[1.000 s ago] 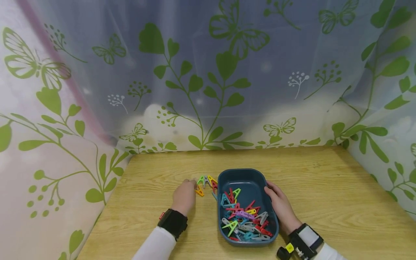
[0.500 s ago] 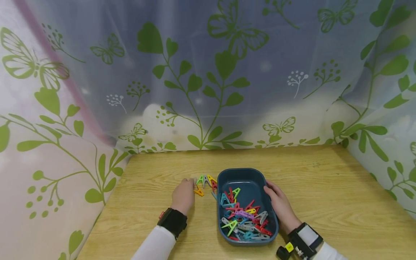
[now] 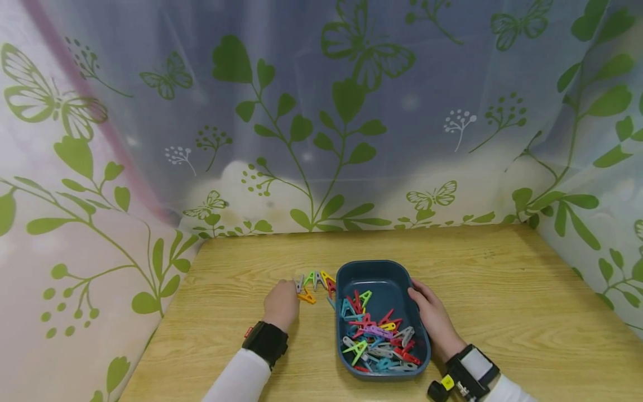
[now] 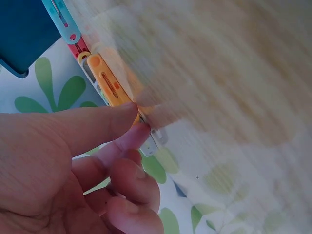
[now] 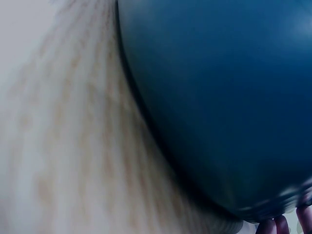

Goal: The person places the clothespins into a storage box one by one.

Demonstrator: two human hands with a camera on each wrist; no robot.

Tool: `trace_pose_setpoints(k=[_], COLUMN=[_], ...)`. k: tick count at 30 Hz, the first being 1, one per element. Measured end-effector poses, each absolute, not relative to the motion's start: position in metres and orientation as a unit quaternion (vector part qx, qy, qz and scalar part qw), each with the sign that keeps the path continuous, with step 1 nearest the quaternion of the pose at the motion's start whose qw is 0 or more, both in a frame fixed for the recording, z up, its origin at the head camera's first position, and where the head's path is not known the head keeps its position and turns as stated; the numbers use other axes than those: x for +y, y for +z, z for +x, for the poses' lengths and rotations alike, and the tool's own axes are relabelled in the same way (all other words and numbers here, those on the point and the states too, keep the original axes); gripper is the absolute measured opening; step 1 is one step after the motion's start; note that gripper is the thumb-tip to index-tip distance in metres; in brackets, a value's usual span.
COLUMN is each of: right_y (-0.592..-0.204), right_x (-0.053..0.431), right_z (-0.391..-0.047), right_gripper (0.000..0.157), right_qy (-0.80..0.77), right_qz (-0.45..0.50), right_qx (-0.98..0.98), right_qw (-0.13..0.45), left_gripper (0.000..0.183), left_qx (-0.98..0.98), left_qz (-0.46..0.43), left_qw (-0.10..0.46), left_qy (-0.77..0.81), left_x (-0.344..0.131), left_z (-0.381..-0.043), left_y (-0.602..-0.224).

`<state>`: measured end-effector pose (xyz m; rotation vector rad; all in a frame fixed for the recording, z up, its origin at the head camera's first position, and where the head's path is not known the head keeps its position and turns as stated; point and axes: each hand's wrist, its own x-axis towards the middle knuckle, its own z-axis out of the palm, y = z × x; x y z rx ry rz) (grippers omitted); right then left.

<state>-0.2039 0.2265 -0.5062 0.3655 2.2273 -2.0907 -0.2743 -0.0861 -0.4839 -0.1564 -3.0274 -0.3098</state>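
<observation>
In the head view my left hand [image 3: 281, 304] is at the left end of a short zigzag row of clothespins on the table. Its thumb and forefinger pinch a grey clothespin [image 3: 300, 285], beside an orange clothespin [image 4: 108, 80]. The row goes on with a green clothespin [image 3: 309, 278], another grey, a yellow one [image 3: 327, 277] and a red one [image 3: 331, 287]. My right hand [image 3: 434, 315] grips the right side wall of a dark blue plastic tub [image 3: 374, 267]. Several mixed-colour clothespins lie heaped in the tub's near half.
A light wooden table [image 3: 241, 262] lies under everything. Behind and at both sides hangs a curtain [image 3: 281, 167] printed with green leaves and butterflies. A blue clothespin [image 4: 63, 22] sits between the row and the tub's left wall.
My left hand has drawn slightly left and toward me, and more of the grey clothespin shows now. The right hand and the tub have stayed in place.
</observation>
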Motion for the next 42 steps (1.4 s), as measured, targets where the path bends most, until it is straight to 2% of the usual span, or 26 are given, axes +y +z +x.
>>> trace_pose_setpoints(k=[3,8,19,25,32,42], right_y=[-0.506,-0.505,-0.505,-0.505,-0.506,-0.507], right_x=[0.227,0.227,0.227,0.227,0.227,0.227], right_z=[-0.204,-0.204,-0.205,-0.205,-0.205,-0.205], right_gripper=[0.063,0.063,0.063,0.063,0.063,0.062], right_qy=[-0.679,-0.675,-0.678,-0.676,-0.679,-0.682], right_qz=[0.119,0.119,0.121,0.122,0.123,0.121], right_qx=[0.724,0.727,0.724,0.726,0.722,0.721], right_qw=[0.033,0.035,0.035,0.037,0.036,0.031], left_gripper=[0.015,0.006,0.008,0.016,0.013,0.01], left_qx=[-0.993,-0.991,-0.987,-0.987,-0.988,-0.977], left_qz=[-0.052,-0.06,-0.081,-0.09,-0.087,-0.098], left_qw=[0.044,0.057,0.09,0.077,0.065,0.132], left_qy=[-0.098,-0.101,-0.108,-0.112,-0.107,-0.139], left_x=[-0.086,-0.086,-0.081,-0.078,-0.077,-0.07], left_z=[-0.274,-0.273,-0.266,-0.266,-0.264,-0.249], left_y=[-0.484,-0.485,-0.485,-0.485,-0.483,-0.455])
